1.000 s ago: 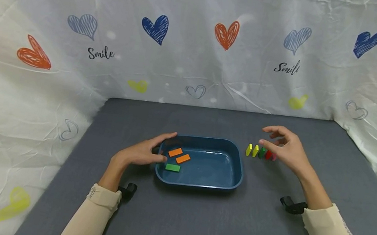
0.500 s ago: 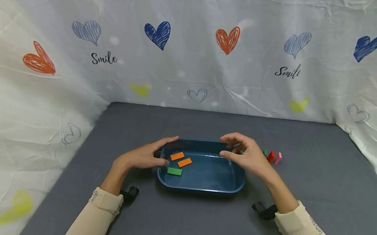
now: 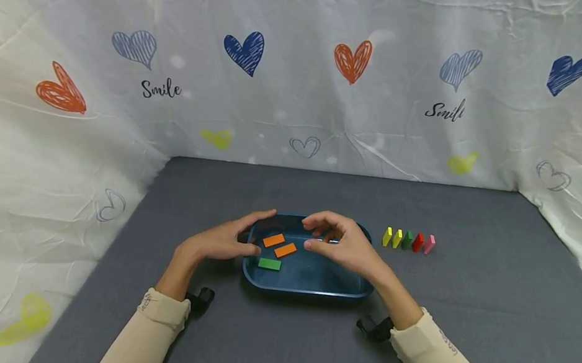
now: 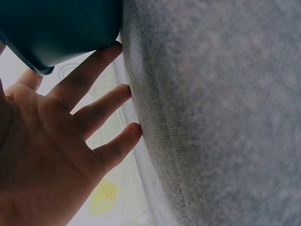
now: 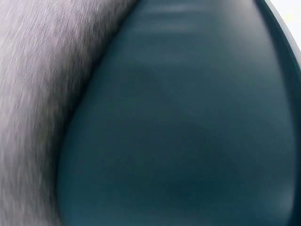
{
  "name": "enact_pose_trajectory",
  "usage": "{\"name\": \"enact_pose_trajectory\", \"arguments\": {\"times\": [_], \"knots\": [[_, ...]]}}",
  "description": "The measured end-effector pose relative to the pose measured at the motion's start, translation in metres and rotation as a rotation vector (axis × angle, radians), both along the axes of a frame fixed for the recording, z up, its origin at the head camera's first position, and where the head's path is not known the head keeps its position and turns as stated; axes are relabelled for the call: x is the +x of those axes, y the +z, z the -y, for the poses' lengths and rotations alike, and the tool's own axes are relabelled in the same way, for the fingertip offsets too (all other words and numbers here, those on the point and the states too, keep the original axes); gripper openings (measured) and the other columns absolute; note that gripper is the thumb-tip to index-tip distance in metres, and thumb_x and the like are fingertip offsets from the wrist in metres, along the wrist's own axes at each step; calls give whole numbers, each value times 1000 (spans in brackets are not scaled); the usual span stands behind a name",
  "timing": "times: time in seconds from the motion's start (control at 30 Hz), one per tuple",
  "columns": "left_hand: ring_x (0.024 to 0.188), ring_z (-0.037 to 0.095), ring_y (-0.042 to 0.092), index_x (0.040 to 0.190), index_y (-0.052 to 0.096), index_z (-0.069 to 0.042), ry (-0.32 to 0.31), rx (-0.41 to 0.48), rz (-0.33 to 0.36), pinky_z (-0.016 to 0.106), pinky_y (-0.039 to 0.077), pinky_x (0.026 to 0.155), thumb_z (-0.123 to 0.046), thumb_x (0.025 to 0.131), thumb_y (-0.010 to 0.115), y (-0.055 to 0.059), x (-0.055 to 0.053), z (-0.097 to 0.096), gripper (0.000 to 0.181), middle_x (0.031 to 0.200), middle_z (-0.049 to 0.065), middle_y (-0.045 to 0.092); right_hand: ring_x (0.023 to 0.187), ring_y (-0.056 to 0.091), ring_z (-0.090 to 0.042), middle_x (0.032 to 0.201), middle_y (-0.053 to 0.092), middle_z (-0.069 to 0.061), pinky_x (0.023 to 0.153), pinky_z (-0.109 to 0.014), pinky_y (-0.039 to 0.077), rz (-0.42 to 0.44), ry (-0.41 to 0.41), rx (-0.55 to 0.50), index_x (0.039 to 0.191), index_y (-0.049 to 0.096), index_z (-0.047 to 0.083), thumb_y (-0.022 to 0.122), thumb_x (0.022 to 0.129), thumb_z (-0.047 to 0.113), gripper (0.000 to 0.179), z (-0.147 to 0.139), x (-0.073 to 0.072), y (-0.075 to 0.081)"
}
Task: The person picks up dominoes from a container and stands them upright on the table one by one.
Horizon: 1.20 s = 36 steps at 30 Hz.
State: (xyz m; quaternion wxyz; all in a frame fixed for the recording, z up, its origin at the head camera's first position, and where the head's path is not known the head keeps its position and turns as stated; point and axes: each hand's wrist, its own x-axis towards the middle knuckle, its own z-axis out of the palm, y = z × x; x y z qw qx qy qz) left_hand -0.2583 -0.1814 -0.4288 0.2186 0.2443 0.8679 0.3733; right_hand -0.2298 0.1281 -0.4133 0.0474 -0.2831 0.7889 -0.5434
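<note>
A dark blue tray (image 3: 308, 291) sits on the grey tabletop in the head view. Two orange domino blocks (image 3: 285, 250) and one green domino block (image 3: 270, 264) lie flat in its left part. My left hand (image 3: 220, 240) rests at the tray's left end, thumb at the rim and index finger at the far corner. In the left wrist view, the straight fingers (image 4: 101, 108) spread beside the tray's outer wall (image 4: 66, 28). Over the tray's right part hovers my right hand (image 3: 344, 244), fingers loosely bent, nothing visible in them. The right wrist view shows only the tray wall (image 5: 183, 117) and cloth.
Right of the tray, several domino blocks stand upright in a row: two yellow ones (image 3: 398, 239), a green one (image 3: 407, 240), a red one (image 3: 418, 242) and a pink one (image 3: 429, 245). A white curtain (image 3: 280, 104) with printed hearts hangs behind the table.
My right hand has moved left from beside the standing row to over the tray, uncovering the row. The left hand keeps its place at the tray. The view has shifted slightly.
</note>
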Motion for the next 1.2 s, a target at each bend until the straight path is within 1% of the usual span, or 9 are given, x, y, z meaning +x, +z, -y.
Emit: {"name": "enact_pose_trajectory", "arguments": {"times": [0.13,0.33,0.43,0.6,0.67,0.8,1.03,1.13,1.2], "knots": [[150,34,33,162,20,-43,3,-7,0,62,36,113,-27,95,66,-1,-1,1,82,170,0,21,108,63,-38,126,68,-13,87,-33,55,-7,27,14,126,68,11,77,91,12,36,13,0,-5],[156,35,23,163,19,-41,-8,-2,-7,65,34,114,-25,97,65,-2,0,1,82,171,-2,16,101,64,-30,123,68,-19,85,-44,55,-5,76,59,126,67,7,77,91,12,37,32,2,-12],[157,34,21,162,19,-42,-9,7,-4,66,33,115,-25,97,65,-3,-1,2,81,171,-4,16,102,65,-28,120,69,-18,85,-44,56,12,103,90,126,67,5,77,91,12,37,40,3,-13],[157,34,21,161,19,-46,-14,13,-5,66,33,115,-27,97,64,-3,-1,2,81,171,-4,15,106,69,-32,121,70,-21,86,-45,58,65,151,98,129,64,1,77,90,8,41,50,3,-17],[157,35,21,161,18,-45,-22,15,-8,66,34,114,-27,97,64,-3,-2,3,81,172,-3,15,109,69,-35,123,70,-22,88,-45,58,96,166,98,132,61,-1,76,91,7,44,53,2,-18],[157,35,20,162,18,-43,-25,18,0,66,34,114,-26,97,63,-2,-1,3,81,172,-4,15,116,68,-36,127,69,-21,92,-40,58,146,179,114,137,57,-1,76,91,7,50,59,2,-21],[156,35,24,162,18,-43,-25,17,-5,64,36,113,-24,97,63,-3,-1,3,81,171,-3,16,121,65,-31,131,68,-17,96,-39,57,187,190,175,145,50,3,76,91,9,60,64,4,-23],[156,34,23,161,18,-45,-17,17,7,62,37,113,-25,96,63,-2,-1,3,81,171,-5,16,121,66,-31,131,68,-17,96,-39,57,193,201,192,146,49,3,76,92,9,61,65,5,-25],[156,35,23,161,18,-45,-23,18,5,63,37,111,-25,97,62,-2,-1,3,81,171,-3,16,121,66,-31,131,68,-18,95,-39,57,193,209,200,146,49,3,76,91,8,61,66,5,-25]]}}
